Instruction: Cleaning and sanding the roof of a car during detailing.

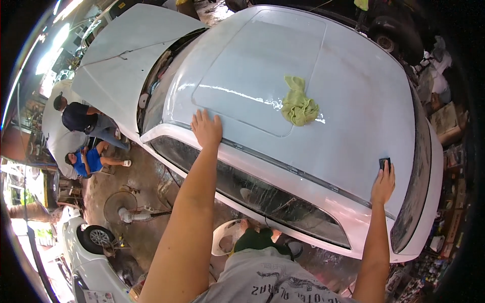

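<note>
Below me stretches the grey-white roof (252, 55) of a car, dull in places and wet along a bright streak. My left hand (207, 129) lies flat on the roof's near edge, fingers spread, just above the dark side trim. Toward the rear, at the right, my right hand (383, 188) presses a small black block (385, 162) against the roof panel. Its fingers cover much of the block, so its underside is hidden. A crumpled yellow-green cloth (299, 107) rests on the roof between the hands, touched by neither.
The car's side window (252, 194) is wet and streaked. A standing fan (121, 208) is on the floor at left, near a white car (96, 267). Two people (83, 117) are beside the hood, one standing, one seated. Boxes (447, 121) and clutter line the right side.
</note>
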